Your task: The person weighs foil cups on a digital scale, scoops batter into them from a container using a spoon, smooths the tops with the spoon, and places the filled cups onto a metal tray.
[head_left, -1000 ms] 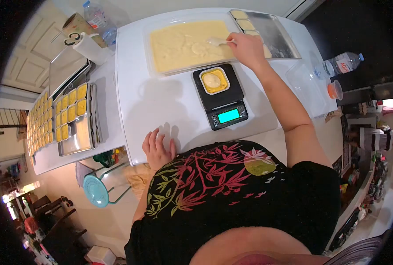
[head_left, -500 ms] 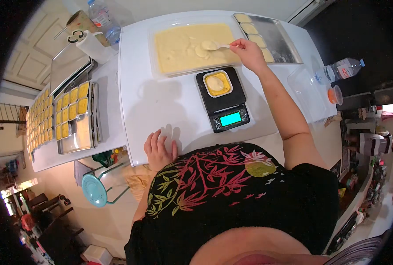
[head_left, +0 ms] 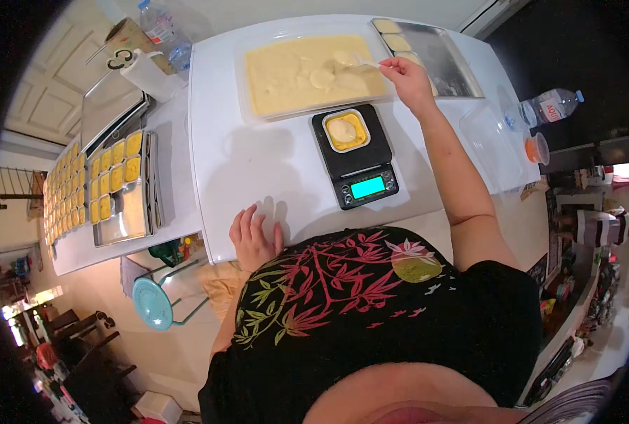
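My right hand (head_left: 407,76) pinches the handle of a spoon (head_left: 357,60) over the right part of a clear tub (head_left: 242,85) of pale yellow cream (head_left: 279,71). A mound of cream sits on the spoon's bowl. Below the tub, a small square cup (head_left: 347,130) of yellow filling with a pale dollop rests on a black scale (head_left: 357,157), whose display glows blue-green. My left hand (head_left: 252,237) lies on the white table (head_left: 222,191) near its front edge, fingers spread and holding nothing.
A metal tray (head_left: 445,63) with several filled cups stands at the back right. A clear lid (head_left: 487,145), an orange-tinted cup (head_left: 537,149) and a water bottle (head_left: 558,106) are at the right. Filled cups (head_left: 116,166), trays and a paper roll (head_left: 148,76) sit left.
The spoon has come up from the cream with a load on it, and my right hand has shifted slightly right. My left hand stays in place.
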A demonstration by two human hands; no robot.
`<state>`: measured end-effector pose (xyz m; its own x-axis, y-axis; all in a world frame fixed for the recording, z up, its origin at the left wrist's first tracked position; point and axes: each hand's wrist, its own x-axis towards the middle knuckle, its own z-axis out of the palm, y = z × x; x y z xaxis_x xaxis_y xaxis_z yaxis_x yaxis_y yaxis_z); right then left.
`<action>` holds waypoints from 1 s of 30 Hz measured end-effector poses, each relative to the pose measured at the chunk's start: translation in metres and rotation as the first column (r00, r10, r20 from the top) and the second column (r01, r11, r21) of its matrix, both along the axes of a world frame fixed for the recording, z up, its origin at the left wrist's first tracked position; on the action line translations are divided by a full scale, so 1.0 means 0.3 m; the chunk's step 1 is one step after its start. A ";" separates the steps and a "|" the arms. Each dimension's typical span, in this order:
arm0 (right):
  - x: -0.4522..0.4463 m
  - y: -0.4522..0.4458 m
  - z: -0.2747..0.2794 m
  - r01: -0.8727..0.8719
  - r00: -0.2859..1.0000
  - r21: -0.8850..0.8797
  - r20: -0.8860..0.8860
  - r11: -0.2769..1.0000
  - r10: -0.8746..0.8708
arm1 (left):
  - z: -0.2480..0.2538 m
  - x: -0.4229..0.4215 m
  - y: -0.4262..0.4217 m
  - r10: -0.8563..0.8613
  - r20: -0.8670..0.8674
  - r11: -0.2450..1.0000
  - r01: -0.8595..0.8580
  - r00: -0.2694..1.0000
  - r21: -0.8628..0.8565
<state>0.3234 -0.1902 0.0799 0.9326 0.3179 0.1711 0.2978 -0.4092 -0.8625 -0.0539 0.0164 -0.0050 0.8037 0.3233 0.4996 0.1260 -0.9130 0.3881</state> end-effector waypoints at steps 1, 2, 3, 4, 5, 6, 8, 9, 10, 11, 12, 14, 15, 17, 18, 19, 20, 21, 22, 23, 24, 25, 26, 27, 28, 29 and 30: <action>0.004 -0.001 -0.006 0.000 1.000 0.004 -0.003 1.000 0.000 | -0.003 0.001 0.002 -0.003 0.001 1.000 0.003 1.000 -0.001; 0.007 -0.004 -0.013 -0.001 1.000 0.007 -0.007 1.000 0.001 | -0.004 0.001 0.002 -0.005 0.003 1.000 0.005 1.000 -0.003; 0.004 -0.004 -0.009 0.006 1.000 0.001 -0.007 1.000 -0.006 | -0.003 0.001 0.001 -0.002 -0.002 1.000 0.002 1.000 -0.005; 0.001 -0.005 -0.004 0.013 1.000 -0.006 -0.007 1.000 -0.013 | 0.001 0.002 -0.001 0.001 -0.007 1.000 -0.001 1.000 -0.008; -0.002 -0.006 0.000 0.020 1.000 -0.012 -0.007 1.000 -0.020 | 0.004 0.003 -0.002 0.003 -0.011 1.000 -0.004 1.000 -0.010; 0.003 -0.009 -0.006 0.017 1.000 -0.013 -0.005 1.000 -0.017 | 0.006 0.003 -0.002 0.002 -0.011 1.000 -0.002 1.000 -0.007; 0.016 -0.014 -0.017 0.013 1.000 -0.016 0.000 1.000 -0.013 | 0.007 0.005 -0.002 0.000 -0.009 1.000 0.000 1.000 -0.002; 0.019 -0.015 -0.020 0.018 1.000 -0.024 0.004 1.000 -0.018 | 0.009 0.006 -0.001 -0.001 -0.009 1.000 0.001 1.000 -0.001; 0.021 -0.016 -0.023 0.022 1.000 -0.032 0.007 0.999 -0.022 | 0.011 0.006 -0.002 -0.002 -0.011 1.000 0.002 1.000 -0.001; 0.024 -0.017 -0.026 0.026 1.000 -0.040 0.010 0.999 -0.026 | 0.012 0.006 -0.002 -0.001 -0.012 1.000 0.001 1.000 0.000; 0.024 -0.017 -0.025 0.018 1.000 -0.024 0.007 1.000 -0.018 | 0.014 0.006 -0.001 -0.004 -0.013 1.000 0.004 1.000 -0.001; 0.020 -0.020 -0.026 0.003 1.000 0.008 -0.001 1.000 -0.003 | 0.015 0.005 0.000 -0.012 -0.018 1.000 0.012 1.000 -0.003; 0.010 -0.016 -0.015 0.007 1.000 0.010 -0.008 1.000 -0.006 | 0.015 0.004 -0.001 -0.012 -0.019 1.000 0.012 1.000 -0.006; -0.009 -0.009 0.009 0.014 1.000 0.013 -0.022 1.000 -0.014 | 0.011 0.003 -0.001 -0.014 -0.019 1.000 0.013 1.000 -0.010; -0.019 -0.007 0.024 0.012 0.999 0.006 -0.037 1.000 -0.012 | 0.010 0.003 -0.001 -0.014 -0.019 1.000 0.014 1.000 -0.012; -0.028 -0.005 0.038 0.011 0.999 -0.001 -0.052 1.000 -0.011 | 0.009 0.003 0.000 -0.015 -0.019 1.000 0.015 1.000 -0.014; -0.032 -0.004 0.045 0.009 0.998 -0.008 -0.067 1.000 -0.010 | 0.008 0.003 0.000 -0.016 -0.019 1.000 0.016 1.000 -0.016; -0.030 -0.008 0.044 0.002 0.999 0.006 -0.052 1.000 -0.001 | 0.008 0.003 0.001 -0.016 -0.017 1.000 0.016 1.000 -0.013; -0.027 -0.016 0.042 -0.007 0.999 0.019 -0.036 1.000 0.007 | 0.008 0.003 0.001 -0.016 -0.017 1.000 0.016 1.000 -0.011; -0.025 -0.020 0.040 -0.015 1.000 0.031 -0.021 0.999 0.015 | 0.008 0.003 0.001 -0.016 -0.016 1.000 0.016 1.000 -0.009; -0.038 -0.021 0.056 -0.011 0.999 0.040 -0.035 0.999 0.012 | 0.009 0.003 0.000 -0.011 -0.015 1.000 0.011 1.000 -0.008; -0.068 -0.025 0.091 -0.007 0.999 0.048 -0.050 0.999 0.009 | 0.010 0.003 -0.001 -0.007 -0.014 1.000 0.007 1.000 -0.008; -0.099 -0.031 0.116 -0.003 0.998 0.056 -0.065 0.998 0.007 | 0.012 0.004 -0.003 -0.003 -0.013 1.000 0.003 1.000 -0.007; -0.128 -0.042 0.126 -0.012 0.998 0.061 -0.060 0.998 0.015 | 0.014 0.003 -0.004 -0.001 -0.016 1.000 0.001 1.000 -0.008; -0.157 -0.058 0.135 -0.022 0.998 0.066 -0.054 0.998 0.025 | 0.015 0.003 -0.005 0.001 -0.018 1.000 -0.002 1.000 -0.008; -0.187 -0.073 0.140 -0.032 0.998 0.071 -0.048 0.997 0.036 | 0.016 0.003 -0.005 0.005 -0.019 1.000 -0.005 1.000 -0.008; -0.220 -0.087 0.131 -0.029 0.999 0.072 -0.023 0.997 0.031 | 0.014 0.002 -0.004 0.004 -0.018 1.000 -0.005 1.000 -0.009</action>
